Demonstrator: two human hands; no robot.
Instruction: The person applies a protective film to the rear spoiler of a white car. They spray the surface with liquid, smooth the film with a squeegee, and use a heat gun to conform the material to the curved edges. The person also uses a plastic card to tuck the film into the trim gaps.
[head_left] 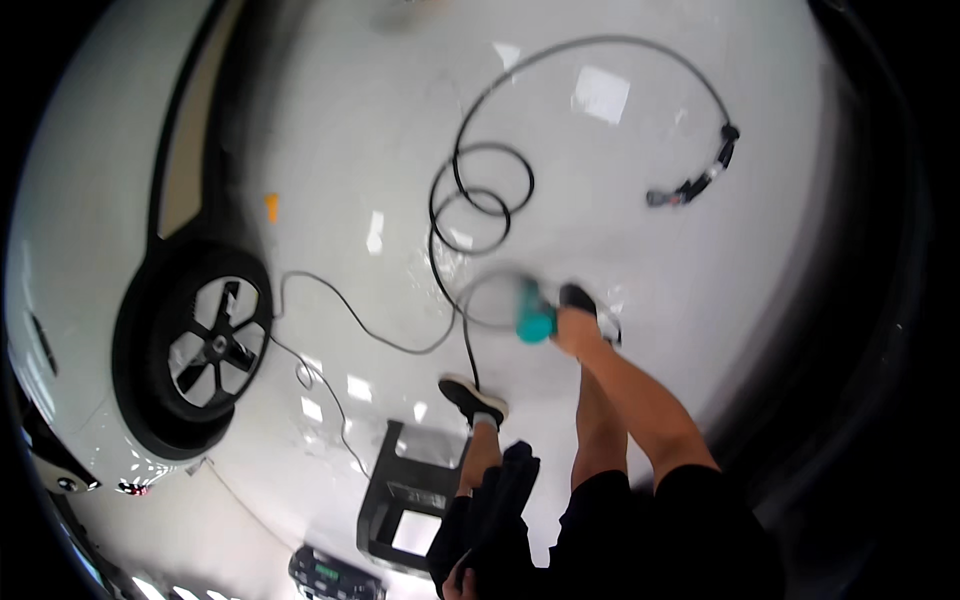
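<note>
My right hand (577,330) is closed around a teal hand tool (535,322) with a rounded body, blurred by motion, so its exact kind does not show. The arm reaches forward over the pale floor, above a dark shoe (577,298). Low in the view, at the bottom edge, only a small part of my left hand (462,585) shows against dark clothing. Its fingers are mostly hidden, and whether it holds anything does not show.
A black hose (620,40) lies in loops ahead, ending in a fitting (665,198). At left stands a white car (90,230) with a wheel (220,345). Thin cords (350,305) cross the floor. A dark grey frame (385,490) and a black device (330,575) lie near my left leg.
</note>
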